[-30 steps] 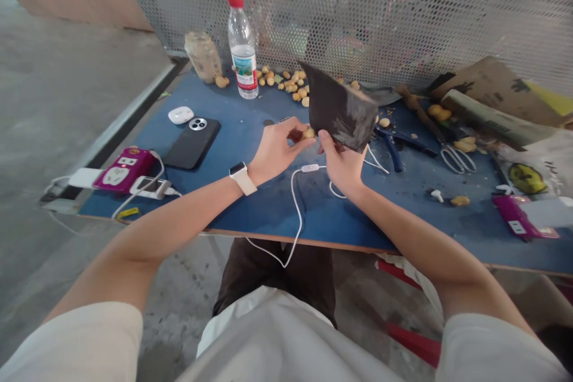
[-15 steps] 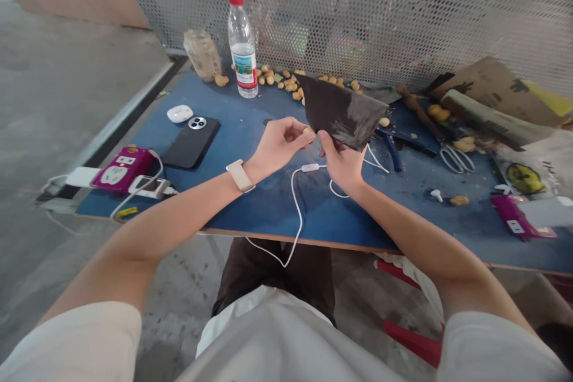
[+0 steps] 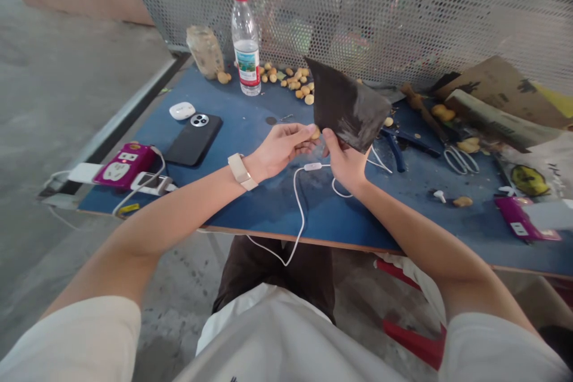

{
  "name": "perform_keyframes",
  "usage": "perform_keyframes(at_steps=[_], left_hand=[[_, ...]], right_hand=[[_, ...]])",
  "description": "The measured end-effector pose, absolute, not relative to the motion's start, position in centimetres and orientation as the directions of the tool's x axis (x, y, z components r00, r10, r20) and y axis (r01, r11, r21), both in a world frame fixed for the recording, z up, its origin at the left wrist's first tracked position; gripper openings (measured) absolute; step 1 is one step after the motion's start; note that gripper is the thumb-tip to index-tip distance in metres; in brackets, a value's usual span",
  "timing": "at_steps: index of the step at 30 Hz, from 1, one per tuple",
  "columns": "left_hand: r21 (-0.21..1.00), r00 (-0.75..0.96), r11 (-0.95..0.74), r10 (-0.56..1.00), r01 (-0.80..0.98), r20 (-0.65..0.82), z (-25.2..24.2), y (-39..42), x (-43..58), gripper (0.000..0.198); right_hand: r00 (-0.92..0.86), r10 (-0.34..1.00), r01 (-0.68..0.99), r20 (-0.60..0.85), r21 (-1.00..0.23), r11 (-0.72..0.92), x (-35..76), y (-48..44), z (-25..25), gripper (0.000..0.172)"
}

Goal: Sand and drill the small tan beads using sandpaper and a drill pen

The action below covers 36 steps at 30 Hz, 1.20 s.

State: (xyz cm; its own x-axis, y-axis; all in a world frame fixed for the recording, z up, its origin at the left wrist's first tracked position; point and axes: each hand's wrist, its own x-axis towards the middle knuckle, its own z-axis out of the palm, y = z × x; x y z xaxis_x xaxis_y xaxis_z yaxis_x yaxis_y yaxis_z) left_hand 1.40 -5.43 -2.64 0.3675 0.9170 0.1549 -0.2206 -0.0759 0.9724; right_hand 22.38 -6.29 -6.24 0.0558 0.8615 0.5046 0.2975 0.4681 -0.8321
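Since the frame half a second earlier, the dark sheet [image 3: 347,104] has tipped from a flatter lie to a steeper, nearly upright one. Both hands have stayed close together over the tabletop [image 3: 403,215].

**Piece.** The tan piece [image 3: 316,132] is pinched at the fingertips of the left hand [image 3: 280,146]. It sits at the lower left corner of the sheet, and whether it actually touches cannot be told. It is off the tabletop, at 2 o'clock from the left hand and at 11 o'clock from the right hand [image 3: 344,161].

**Hands.** The left hand is closed on the piece. The right hand is closed on the lower edge of the sheet, thumb on the near face, and holds the sheet up.

**Progress.** Pale grey smears cover the right part of the near face of the sheet, which suggests it has already seen a good deal of rubbing. The piece is too small to judge its surface. A scatter of similar pieces [image 3: 293,79] lies at 12 o'clock from the hands. Which of them are worked and which are untouched cannot be told, so the work is probably mid-course.

**Surroundings.**
- A white cable [image 3: 298,203] runs under the hands.
- A bottle [image 3: 245,42] stands at 11 o'clock.
- A phone [image 3: 194,139] lies at 9 o'clock.
- Scissors [image 3: 456,158] lie at 3 o'clock.
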Motion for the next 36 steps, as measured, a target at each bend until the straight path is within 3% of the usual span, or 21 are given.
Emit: perform_keyframes(at_steps=[2, 4, 7, 10, 13, 17, 20, 23, 25, 28, 32, 36], left_hand=[[0.977, 0.348, -0.130, 0.920, -0.167, 0.182, -2.6, -5.3, 1.2, 0.058], [0.954, 0.289, -0.298, 0.912, -0.021, 0.291, -2.3, -5.3, 0.8, 0.050], [0.827, 0.236, -0.507, 0.858, 0.243, 0.457, -1.9, -5.3, 0.4, 0.033], [0.758, 0.234, -0.561, 0.828, 0.333, 0.510, -1.8, -5.4, 0.4, 0.025], [0.848, 0.236, -0.493, 0.862, 0.193, 0.448, -2.0, -5.5, 0.8, 0.027], [0.977, 0.311, -0.170, 0.929, -0.126, 0.202, -2.2, -5.6, 1.4, 0.043], [0.981, 0.344, -0.103, 0.926, -0.164, 0.155, -2.1, -5.5, 1.3, 0.046], [0.937, 0.290, -0.346, 0.902, 0.043, 0.319, -1.9, -5.3, 0.7, 0.031], [0.833, 0.271, -0.500, 0.857, 0.235, 0.438, -1.8, -5.2, 0.3, 0.022], [0.714, 0.276, -0.586, 0.811, 0.384, 0.516, -1.8, -5.2, 0.1, 0.020], [0.839, 0.258, -0.499, 0.858, 0.215, 0.445, -2.1, -5.5, 0.7, 0.025], [0.976, 0.332, -0.163, 0.921, -0.147, 0.204, -2.8, -5.4, 1.3, 0.054]], right_hand=[[0.079, 0.840, 0.322, 0.538, -0.811, 0.489, 22.2, -6.2, -6.2, 0.071], [0.087, 0.833, 0.317, 0.546, -0.808, 0.496, 21.9, -6.2, -6.1, 0.077], [0.104, 0.848, 0.285, 0.519, -0.833, 0.475, 21.3, -6.4, -6.0, 0.083], [0.130, 0.850, 0.283, 0.510, -0.841, 0.461, 21.1, -6.7, -5.9, 0.086], [0.138, 0.836, 0.326, 0.532, -0.821, 0.469, 21.3, -6.9, -5.6, 0.087], [0.102, 0.829, 0.360, 0.550, -0.797, 0.485, 21.8, -6.8, -5.3, 0.091], [0.092, 0.848, 0.310, 0.522, -0.824, 0.473, 21.8, -6.5, -5.5, 0.090], [0.090, 0.871, 0.256, 0.482, -0.857, 0.448, 21.6, -6.4, -5.9, 0.087], [0.097, 0.880, 0.235, 0.465, -0.870, 0.433, 21.4, -6.5, -6.1, 0.086], [0.104, 0.884, 0.215, 0.456, -0.878, 0.427, 21.3, -6.7, -6.0, 0.086], [0.128, 0.866, 0.237, 0.484, -0.862, 0.448, 21.4, -6.7, -5.6, 0.087], [0.109, 0.863, 0.264, 0.494, -0.851, 0.453, 21.7, -6.4, -5.5, 0.089]])
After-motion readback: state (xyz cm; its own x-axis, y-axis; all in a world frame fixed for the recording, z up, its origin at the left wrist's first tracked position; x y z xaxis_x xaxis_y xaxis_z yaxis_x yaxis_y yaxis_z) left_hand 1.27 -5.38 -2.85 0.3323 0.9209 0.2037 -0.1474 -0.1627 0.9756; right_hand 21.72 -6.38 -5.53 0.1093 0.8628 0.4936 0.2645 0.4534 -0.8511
